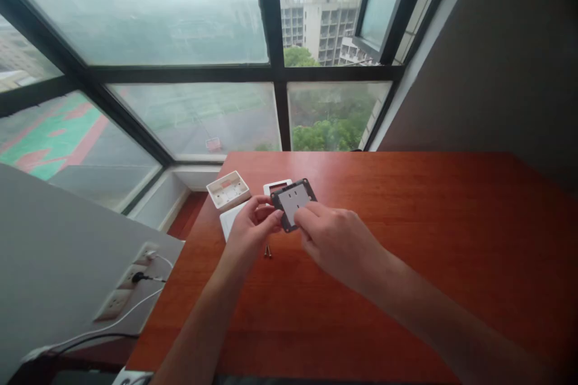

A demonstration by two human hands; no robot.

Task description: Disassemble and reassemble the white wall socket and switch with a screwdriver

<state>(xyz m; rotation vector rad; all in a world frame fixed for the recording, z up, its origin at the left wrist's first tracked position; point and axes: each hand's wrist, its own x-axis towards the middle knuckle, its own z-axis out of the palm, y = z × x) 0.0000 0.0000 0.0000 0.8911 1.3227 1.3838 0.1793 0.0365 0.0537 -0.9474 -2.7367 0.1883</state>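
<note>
Both my hands hold a socket module (294, 200), a dark square frame with a white face, a little above the red-brown table (406, 210). My left hand (250, 230) pinches its left edge with thumb and fingers. My right hand (336, 240) grips its lower right edge with fingers curled. Under the module lie two small screws (268, 251) on the table. A white frame plate (276, 185) lies just behind the module, and a white flat cover (229, 220) lies partly hidden under my left hand.
A white mounting box (228, 189) sits open side up near the table's far left corner. Large windows rise behind the table. Low on the left, a grey wall carries sockets (129, 280) with a plug and white cables.
</note>
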